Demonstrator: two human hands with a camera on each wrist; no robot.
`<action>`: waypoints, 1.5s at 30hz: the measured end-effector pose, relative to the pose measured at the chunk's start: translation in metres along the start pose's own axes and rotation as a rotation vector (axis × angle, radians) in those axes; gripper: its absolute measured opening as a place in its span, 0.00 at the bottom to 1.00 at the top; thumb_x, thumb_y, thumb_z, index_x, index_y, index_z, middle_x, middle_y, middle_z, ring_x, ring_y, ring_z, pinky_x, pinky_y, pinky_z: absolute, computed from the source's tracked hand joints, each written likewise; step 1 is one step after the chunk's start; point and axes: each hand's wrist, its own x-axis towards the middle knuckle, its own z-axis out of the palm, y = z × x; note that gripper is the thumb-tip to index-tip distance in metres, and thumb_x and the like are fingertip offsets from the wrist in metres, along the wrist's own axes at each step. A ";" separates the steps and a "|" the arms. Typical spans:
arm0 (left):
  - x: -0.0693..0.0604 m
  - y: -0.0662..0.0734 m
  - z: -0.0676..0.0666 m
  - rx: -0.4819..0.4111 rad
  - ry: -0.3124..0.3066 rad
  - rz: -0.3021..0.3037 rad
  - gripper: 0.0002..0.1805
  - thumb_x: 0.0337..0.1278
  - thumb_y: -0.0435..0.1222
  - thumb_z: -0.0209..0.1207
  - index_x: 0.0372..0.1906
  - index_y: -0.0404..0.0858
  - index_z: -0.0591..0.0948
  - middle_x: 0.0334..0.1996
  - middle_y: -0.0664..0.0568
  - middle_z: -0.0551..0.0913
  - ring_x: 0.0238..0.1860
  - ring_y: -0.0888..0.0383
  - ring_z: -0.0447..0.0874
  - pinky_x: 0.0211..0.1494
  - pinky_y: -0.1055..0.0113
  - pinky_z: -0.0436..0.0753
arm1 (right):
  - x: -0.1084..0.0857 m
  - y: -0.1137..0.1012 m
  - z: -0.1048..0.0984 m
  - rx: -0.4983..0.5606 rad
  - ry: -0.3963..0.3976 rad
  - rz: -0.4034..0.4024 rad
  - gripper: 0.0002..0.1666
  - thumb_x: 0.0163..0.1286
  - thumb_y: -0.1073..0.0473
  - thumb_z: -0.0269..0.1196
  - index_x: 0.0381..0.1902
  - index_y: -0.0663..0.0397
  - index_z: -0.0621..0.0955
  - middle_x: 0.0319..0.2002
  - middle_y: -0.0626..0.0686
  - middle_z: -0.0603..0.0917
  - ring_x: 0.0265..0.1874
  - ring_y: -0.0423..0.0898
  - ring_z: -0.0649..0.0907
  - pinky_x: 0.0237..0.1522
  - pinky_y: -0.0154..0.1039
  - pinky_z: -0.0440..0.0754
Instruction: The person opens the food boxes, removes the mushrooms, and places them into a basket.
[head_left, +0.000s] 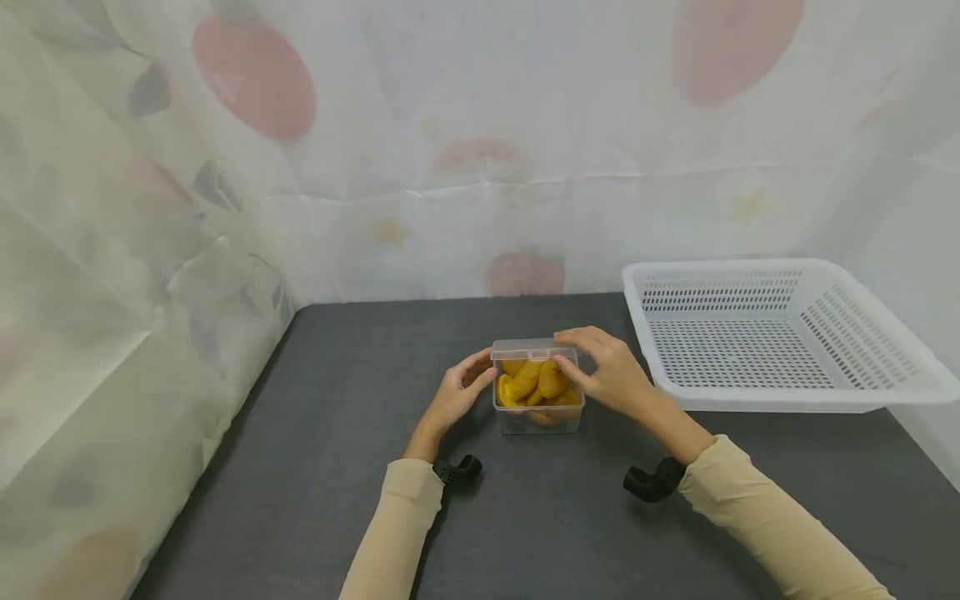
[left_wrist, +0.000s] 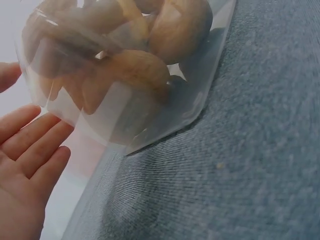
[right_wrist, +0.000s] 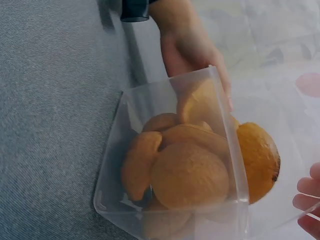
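A clear plastic box [head_left: 538,422] full of yellow-orange rounded pieces [head_left: 527,380] stands on the dark table, its clear lid [head_left: 521,344] raised at the back. At the box's left side is my left hand [head_left: 453,398]; its nearly straight fingers [left_wrist: 42,142] touch the wall, with the thumb apart. My right hand [head_left: 617,373] pinches the lid's right end between thumb and fingers. In the right wrist view, only the fingertips of the right hand [right_wrist: 309,200] show at the edge, and one piece [right_wrist: 257,162] rises above the box rim [right_wrist: 235,150].
A white perforated basket [head_left: 780,398] stands at the back right of the dark table [head_left: 337,500]. Pale patterned sheeting [head_left: 465,225] hangs behind the table and along its left side. Each wrist wears a black device.
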 end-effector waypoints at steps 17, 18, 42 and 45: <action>0.009 -0.028 0.005 -0.020 0.059 0.064 0.26 0.68 0.31 0.53 0.68 0.31 0.67 0.66 0.34 0.72 0.67 0.39 0.72 0.69 0.49 0.73 | 0.010 0.007 -0.010 -0.020 0.149 0.069 0.18 0.53 0.69 0.70 0.44 0.66 0.84 0.39 0.63 0.87 0.40 0.57 0.85 0.44 0.51 0.84; 0.009 -0.026 0.005 -0.020 0.061 0.059 0.26 0.68 0.30 0.53 0.68 0.30 0.67 0.66 0.34 0.71 0.67 0.39 0.71 0.69 0.48 0.73 | 0.010 0.006 -0.010 -0.018 0.159 0.074 0.18 0.52 0.70 0.70 0.44 0.67 0.84 0.39 0.63 0.87 0.40 0.57 0.85 0.44 0.51 0.84; 0.001 -0.007 0.009 -0.028 0.103 0.091 0.24 0.66 0.29 0.54 0.65 0.26 0.68 0.66 0.31 0.70 0.68 0.36 0.69 0.71 0.44 0.68 | 0.026 0.009 -0.001 -0.048 0.363 0.197 0.09 0.57 0.71 0.68 0.37 0.66 0.86 0.35 0.62 0.89 0.36 0.57 0.87 0.42 0.47 0.84; 0.002 -0.008 0.010 -0.014 0.097 0.106 0.24 0.68 0.29 0.52 0.66 0.27 0.68 0.65 0.31 0.70 0.67 0.36 0.69 0.69 0.46 0.71 | 0.026 0.009 -0.001 -0.057 0.340 0.212 0.11 0.58 0.70 0.68 0.40 0.66 0.86 0.37 0.63 0.89 0.38 0.58 0.88 0.43 0.49 0.85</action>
